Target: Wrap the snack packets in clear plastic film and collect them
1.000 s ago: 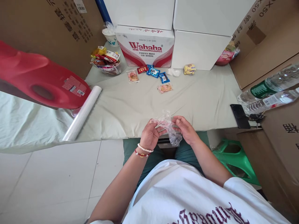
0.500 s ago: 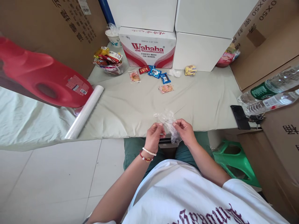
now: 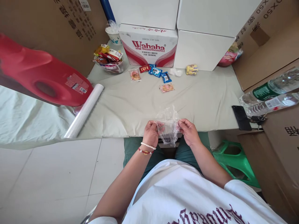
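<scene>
A thin, crinkled clear plastic bag is stretched between my two hands above the table's front edge. My left hand, with beaded bracelets at the wrist, pinches one side of it. On the opposite side, my right hand grips it between thumb and fingers. Part of the bag stands up over the cloth, and its lower part hangs over my lap. Beyond it lie small wrapped snacks: a pink packet, a blue packet, and a red packet.
A white plastic roll and a big red jug are at left. A snack tub stands near the Wahaba carton. A phone and clear bottles lie at right, above a green stool.
My hands have moved slightly apart. The plastic bag, bunched up before, is now spread and pulled taut between them.
</scene>
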`<state>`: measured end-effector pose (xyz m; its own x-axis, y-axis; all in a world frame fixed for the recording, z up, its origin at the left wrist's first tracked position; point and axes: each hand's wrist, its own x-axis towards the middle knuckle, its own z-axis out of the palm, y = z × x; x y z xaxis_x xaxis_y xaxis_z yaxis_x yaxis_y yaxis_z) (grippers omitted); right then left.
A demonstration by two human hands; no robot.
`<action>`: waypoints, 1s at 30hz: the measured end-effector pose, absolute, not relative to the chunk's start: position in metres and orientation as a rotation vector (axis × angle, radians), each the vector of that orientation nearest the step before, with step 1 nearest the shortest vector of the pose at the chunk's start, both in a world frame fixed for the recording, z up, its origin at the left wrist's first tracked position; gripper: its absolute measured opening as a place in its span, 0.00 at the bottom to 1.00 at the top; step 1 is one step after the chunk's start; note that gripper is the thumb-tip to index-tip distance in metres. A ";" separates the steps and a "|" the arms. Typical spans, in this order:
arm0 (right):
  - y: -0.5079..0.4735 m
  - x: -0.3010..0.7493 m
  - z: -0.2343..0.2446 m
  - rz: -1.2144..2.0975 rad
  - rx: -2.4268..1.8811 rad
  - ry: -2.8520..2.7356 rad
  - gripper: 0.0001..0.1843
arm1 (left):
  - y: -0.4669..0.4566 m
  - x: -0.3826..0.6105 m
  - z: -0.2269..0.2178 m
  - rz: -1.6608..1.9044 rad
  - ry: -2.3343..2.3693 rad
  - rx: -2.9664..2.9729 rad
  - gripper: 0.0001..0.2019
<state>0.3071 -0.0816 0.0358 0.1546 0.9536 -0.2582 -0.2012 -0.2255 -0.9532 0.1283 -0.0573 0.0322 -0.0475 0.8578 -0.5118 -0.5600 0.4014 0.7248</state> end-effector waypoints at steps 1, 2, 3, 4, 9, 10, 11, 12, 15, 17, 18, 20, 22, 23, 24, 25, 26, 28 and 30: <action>-0.081 0.308 0.035 1.337 -1.327 -0.807 0.21 | -0.057 0.128 0.033 1.188 1.117 0.329 0.19; -0.080 0.308 0.035 1.340 -1.328 -0.815 0.21 | -0.058 0.127 0.034 1.183 1.117 0.325 0.20; -0.080 0.308 0.034 1.335 -1.328 -0.838 0.21 | -0.058 0.128 0.035 1.166 1.120 0.324 0.21; -0.078 0.307 0.033 1.325 -1.327 -0.873 0.20 | -0.059 0.129 0.036 1.139 1.126 0.325 0.23; -0.072 0.311 0.032 1.067 -1.448 -1.108 0.18 | -0.065 0.137 0.037 0.991 1.184 0.474 0.26; -0.072 0.311 0.033 0.932 -1.512 -1.136 0.18 | -0.066 0.138 0.036 1.009 1.197 0.510 0.24; -0.072 0.311 0.034 0.804 -1.572 -1.154 0.18 | -0.066 0.139 0.035 1.043 1.208 0.545 0.23; -0.072 0.310 0.036 0.717 -1.616 -1.171 0.18 | -0.067 0.141 0.033 1.082 1.215 0.583 0.22; -0.073 0.299 0.038 0.817 -1.632 -1.258 0.19 | -0.069 0.145 0.031 1.147 1.216 0.759 0.19; -0.072 0.289 0.035 0.977 -1.599 -1.319 0.19 | -0.070 0.148 0.030 1.132 1.209 0.860 0.18; -0.070 0.286 0.032 1.018 -1.591 -1.323 0.19 | -0.070 0.149 0.030 1.119 1.213 0.877 0.18; -0.066 0.283 0.027 1.083 -1.575 -1.251 0.19 | -0.068 0.146 0.030 1.101 1.251 0.854 0.19; -0.060 0.288 0.025 1.216 -1.515 -1.076 0.20 | -0.061 0.137 0.029 1.098 1.326 0.816 0.20; -0.056 0.292 0.026 1.303 -1.473 -0.969 0.20 | -0.056 0.131 0.028 1.099 1.368 0.811 0.20; -0.052 0.297 0.027 1.381 -1.432 -0.871 0.21 | -0.050 0.124 0.028 1.099 1.402 0.815 0.21; -0.046 0.303 0.029 1.434 -1.404 -0.793 0.21 | -0.044 0.117 0.027 1.095 1.430 0.822 0.21; -0.039 0.307 0.031 1.452 -1.398 -0.736 0.22 | -0.037 0.110 0.026 1.090 1.452 0.832 0.21; -0.023 0.315 0.034 1.409 -1.454 -0.684 0.21 | -0.022 0.097 0.025 1.084 1.489 0.858 0.21; -0.005 0.321 0.034 1.322 -1.545 -0.715 0.18 | -0.006 0.088 0.023 1.058 1.517 0.905 0.21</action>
<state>0.3212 -0.0049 0.0339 0.2454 0.8806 -0.4053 -0.1425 -0.3808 -0.9136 0.0885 -0.0061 0.0226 -0.1855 0.9296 -0.3185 0.0221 0.3280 0.9444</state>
